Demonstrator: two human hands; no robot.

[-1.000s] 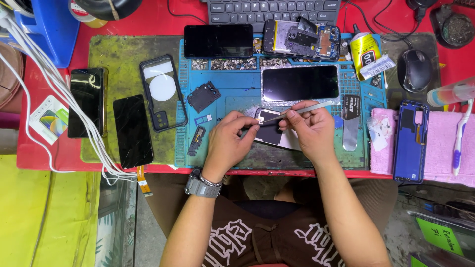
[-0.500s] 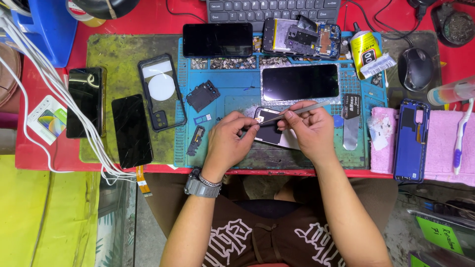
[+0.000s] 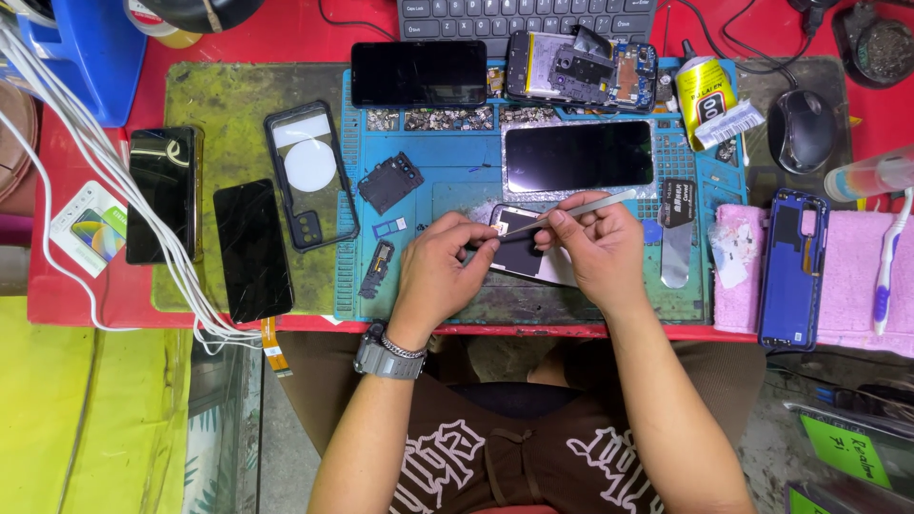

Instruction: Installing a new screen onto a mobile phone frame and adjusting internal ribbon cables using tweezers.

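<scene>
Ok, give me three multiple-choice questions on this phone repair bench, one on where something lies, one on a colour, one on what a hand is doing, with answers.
1. Where is the computer mouse?
A. at the table's far right
B. on the green mat
C. under the keyboard

2. What colour is the work mat under the hands?
A. red
B. blue
C. white

3. What is the right hand doing?
A. resting flat
B. gripping a cable
C. holding a thin metal tool

Answers: 1 A, it sits right of the glue tube. 2 B, the gridded mat is blue. 3 C, fingers pinch the tool over the small phone part that the left hand steadies.
</scene>
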